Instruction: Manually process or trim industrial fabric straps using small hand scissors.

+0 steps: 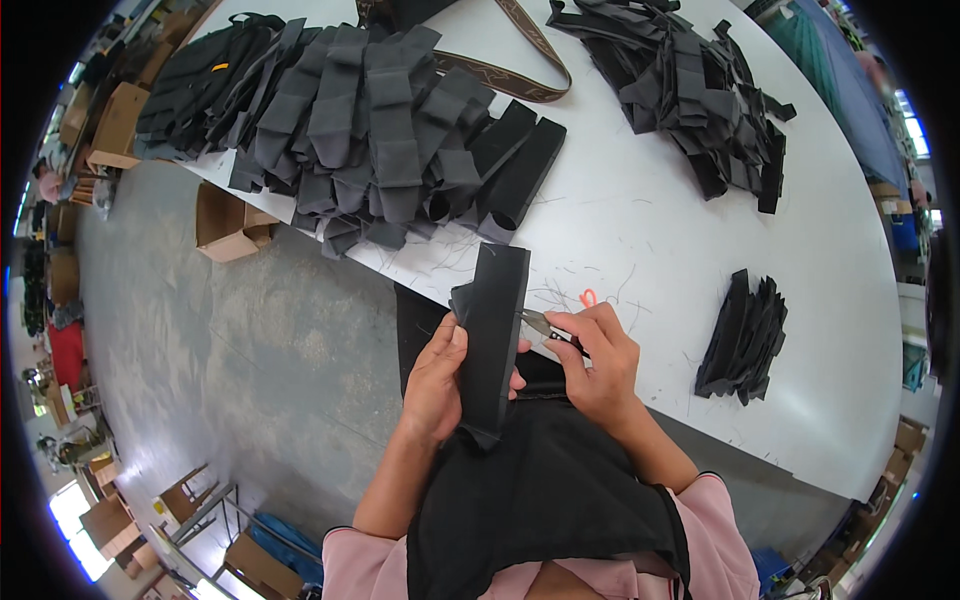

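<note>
My left hand (pixel 437 375) is closed round a long black fabric strip (pixel 493 340), held upright at the table's near edge, thumb on its left side and fingertips showing past its right edge. In my right hand (pixel 603 360) is a pair of small thread snips (pixel 540 322), pinched between thumb and fingers. The blades point left and their tips meet the strip's right edge. Loose dark thread ends (pixel 570 290) lie scattered on the white table (pixel 640 240) beyond my hands, beside a small orange loop (pixel 588 298).
A big heap of folded black fabric pieces (pixel 390 130) covers the table's far left. Another pile of black strips (pixel 690 100) lies at far right, and a smaller stack (pixel 742 337) at right. A brown patterned strap (pixel 520 92) curls at the back. A cardboard box (pixel 228 222) stands left of the table.
</note>
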`<state>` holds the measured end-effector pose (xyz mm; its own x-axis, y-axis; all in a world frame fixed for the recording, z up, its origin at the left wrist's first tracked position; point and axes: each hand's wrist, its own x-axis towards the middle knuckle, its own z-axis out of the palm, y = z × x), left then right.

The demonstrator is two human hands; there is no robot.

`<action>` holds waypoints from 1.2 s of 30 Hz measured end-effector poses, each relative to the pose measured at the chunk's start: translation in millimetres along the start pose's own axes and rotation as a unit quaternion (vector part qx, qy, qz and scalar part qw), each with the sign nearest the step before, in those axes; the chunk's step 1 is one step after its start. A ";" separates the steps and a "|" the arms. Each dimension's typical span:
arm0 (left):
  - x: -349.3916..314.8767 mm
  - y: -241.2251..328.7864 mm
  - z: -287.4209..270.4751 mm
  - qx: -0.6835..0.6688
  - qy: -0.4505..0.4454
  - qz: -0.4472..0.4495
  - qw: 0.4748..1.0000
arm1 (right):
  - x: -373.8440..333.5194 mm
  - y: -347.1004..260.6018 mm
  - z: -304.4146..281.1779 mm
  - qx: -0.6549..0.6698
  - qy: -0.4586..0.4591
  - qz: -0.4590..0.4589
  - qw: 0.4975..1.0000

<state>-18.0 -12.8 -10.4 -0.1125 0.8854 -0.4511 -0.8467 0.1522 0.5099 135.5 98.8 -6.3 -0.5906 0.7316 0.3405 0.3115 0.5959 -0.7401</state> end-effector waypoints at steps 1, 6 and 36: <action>-0.4 0.7 0.9 0.001 -0.001 0.000 1.000 | -0.3 -0.2 -2.3 -0.010 -0.004 -0.007 1.000; 0.4 3.0 5.6 0.013 -0.003 -0.007 1.000 | -4.9 -0.6 -5.9 0.006 -0.003 0.011 1.000; -0.5 3.1 9.6 0.033 -0.052 -0.067 0.996 | 27.5 6.1 6.5 0.268 -0.052 0.241 0.931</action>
<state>-15.6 -8.6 -1.6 0.0566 0.8951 -0.4422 -0.8138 0.2979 0.4990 116.3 120.4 -5.2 -0.5566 0.8184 -0.1429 0.1581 -0.0644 -0.9853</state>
